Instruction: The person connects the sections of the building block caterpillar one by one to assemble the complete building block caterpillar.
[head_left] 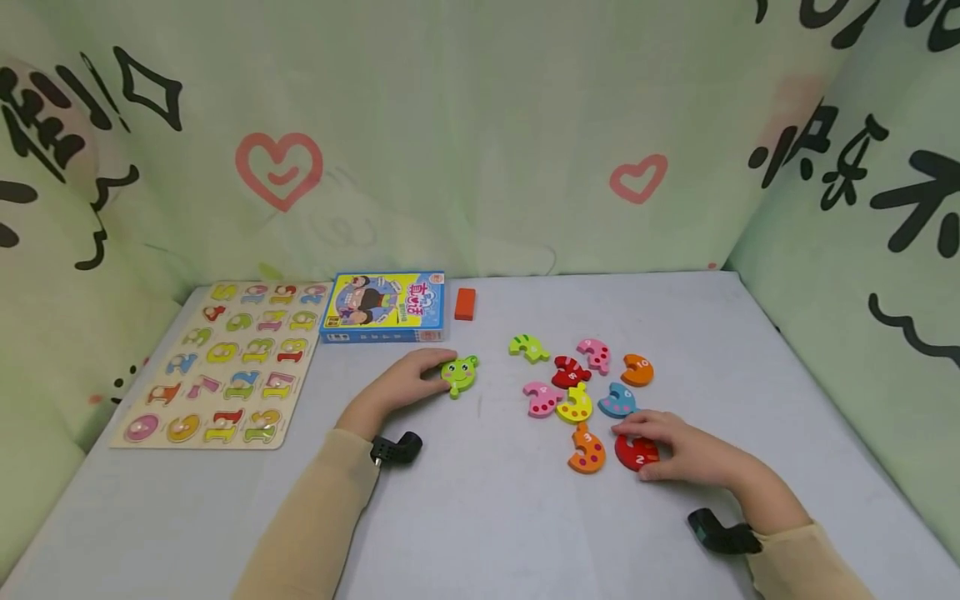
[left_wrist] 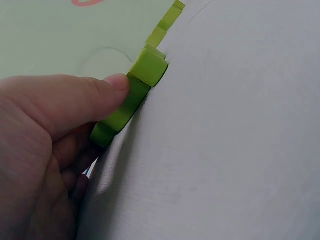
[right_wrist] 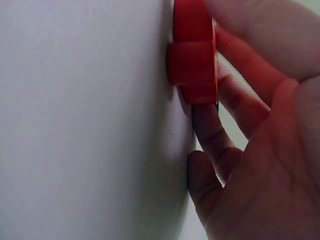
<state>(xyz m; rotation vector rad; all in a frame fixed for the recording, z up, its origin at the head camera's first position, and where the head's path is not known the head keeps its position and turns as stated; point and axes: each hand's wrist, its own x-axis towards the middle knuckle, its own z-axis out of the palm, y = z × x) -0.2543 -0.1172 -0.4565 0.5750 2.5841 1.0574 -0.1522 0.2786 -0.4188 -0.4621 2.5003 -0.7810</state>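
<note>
My left hand (head_left: 405, 389) pinches a flat green frog-faced piece (head_left: 459, 375) by its left side. In the left wrist view the thumb presses the edge of this green piece (left_wrist: 145, 75), which lies on the white cloth. On the right, my right hand (head_left: 686, 447) grips a red piece marked 2 (head_left: 634, 452), thumb at the near edge and fingers at the far edge. The right wrist view shows the red piece (right_wrist: 192, 62) from its side, low on the cloth. Beside that hand lie an orange piece (head_left: 587, 451) and a blue piece (head_left: 618, 401).
More pieces lie mid-right: yellow (head_left: 575, 404), pink (head_left: 542, 400), dark red (head_left: 570, 372), green (head_left: 528, 348) and orange (head_left: 638, 370). A number board (head_left: 225, 367) lies at left, with a blue-and-yellow box (head_left: 382, 307) and a small orange block (head_left: 465, 304) at the back. Curtains surround the table.
</note>
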